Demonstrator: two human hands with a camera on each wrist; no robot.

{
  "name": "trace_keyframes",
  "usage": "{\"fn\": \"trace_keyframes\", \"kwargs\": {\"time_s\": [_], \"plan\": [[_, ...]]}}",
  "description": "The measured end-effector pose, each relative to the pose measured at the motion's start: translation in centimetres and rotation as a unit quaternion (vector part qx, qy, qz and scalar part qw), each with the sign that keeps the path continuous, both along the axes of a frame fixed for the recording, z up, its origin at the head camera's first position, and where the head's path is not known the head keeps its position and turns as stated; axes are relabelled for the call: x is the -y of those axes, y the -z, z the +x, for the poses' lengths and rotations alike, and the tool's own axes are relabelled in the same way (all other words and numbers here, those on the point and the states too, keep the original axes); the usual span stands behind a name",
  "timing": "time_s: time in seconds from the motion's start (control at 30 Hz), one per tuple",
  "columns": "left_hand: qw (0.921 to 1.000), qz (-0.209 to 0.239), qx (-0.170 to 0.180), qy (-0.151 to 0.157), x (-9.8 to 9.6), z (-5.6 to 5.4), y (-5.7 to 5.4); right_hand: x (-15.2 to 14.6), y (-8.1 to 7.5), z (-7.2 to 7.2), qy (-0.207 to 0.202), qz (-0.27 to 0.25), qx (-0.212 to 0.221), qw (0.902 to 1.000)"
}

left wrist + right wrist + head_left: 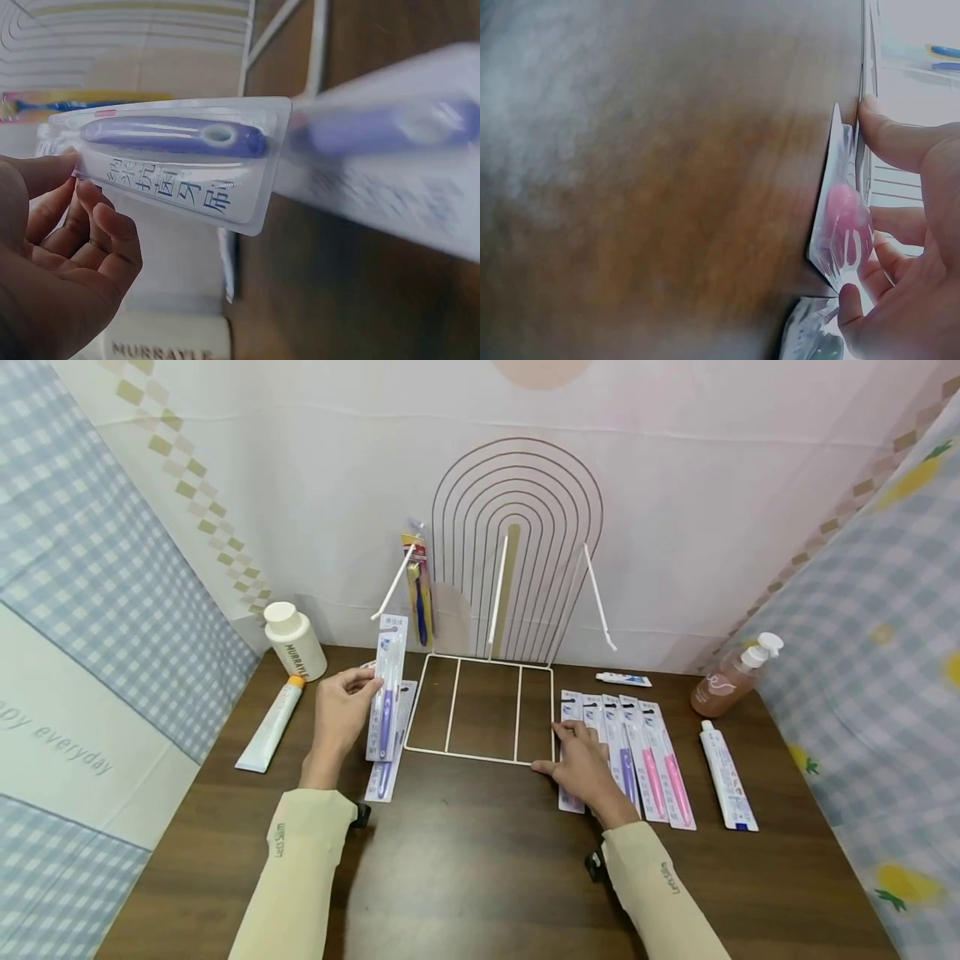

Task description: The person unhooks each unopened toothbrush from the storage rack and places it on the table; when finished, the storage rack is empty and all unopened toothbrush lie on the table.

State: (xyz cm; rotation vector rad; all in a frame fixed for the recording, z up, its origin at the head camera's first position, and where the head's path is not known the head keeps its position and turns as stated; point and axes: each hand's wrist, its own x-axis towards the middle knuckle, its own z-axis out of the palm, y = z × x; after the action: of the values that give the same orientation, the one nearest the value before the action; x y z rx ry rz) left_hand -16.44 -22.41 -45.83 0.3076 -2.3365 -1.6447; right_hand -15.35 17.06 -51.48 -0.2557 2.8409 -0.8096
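My left hand (341,710) pinches a packaged purple toothbrush (385,693) between thumb and fingers, its card upright. Another packaged purple toothbrush (384,781) lies on the table just beneath it. A wire rack (448,710) stands in the middle, with an arched back and three white prongs. On its left prong hangs a yellow-and-red pack with a toothbrush (420,602). My right hand (581,764) rests at the rack's front right corner, thumb and index finger touching the wire. Under that hand lies a packaged pink toothbrush (847,217), partly hidden.
Several packaged toothbrushes (654,768) lie in a row at the right. Beyond them are a small tube (624,679), a toothpaste tube (727,781) and a pump bottle (731,681). At left stand a white bottle (296,643) and an orange-capped tube (272,727). Curtains enclose the table.
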Motion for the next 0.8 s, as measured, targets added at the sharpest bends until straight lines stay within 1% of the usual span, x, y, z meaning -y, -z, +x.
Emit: {"fn": "trace_keyframes", "kwargs": {"time_s": [0.13,0.3,0.43,0.57,0.6,0.8], "plan": [[0.9994,-0.018,0.027,-0.012,1.2,1.1,0.9,0.0,0.0,0.0,0.002,0.001,0.001,1.0000],[0.9977,-0.036,0.056,-0.004,2.4,2.1,2.0,0.1,0.0,-0.1,0.001,0.003,-0.004,1.0000],[0.9958,-0.051,0.075,0.012,2.7,2.3,3.0,0.0,0.0,-0.1,0.003,0.003,-0.005,1.0000],[0.9953,-0.058,0.074,0.022,2.8,2.3,3.7,0.0,-0.1,0.0,0.003,0.002,-0.006,1.0000],[0.9964,-0.048,0.065,0.025,3.2,2.1,4.4,0.0,-0.1,0.0,0.003,0.002,-0.006,1.0000],[0.9951,-0.047,0.078,0.037,3.4,1.8,5.1,0.1,-0.1,0.0,0.001,0.004,-0.009,1.0000]]}}
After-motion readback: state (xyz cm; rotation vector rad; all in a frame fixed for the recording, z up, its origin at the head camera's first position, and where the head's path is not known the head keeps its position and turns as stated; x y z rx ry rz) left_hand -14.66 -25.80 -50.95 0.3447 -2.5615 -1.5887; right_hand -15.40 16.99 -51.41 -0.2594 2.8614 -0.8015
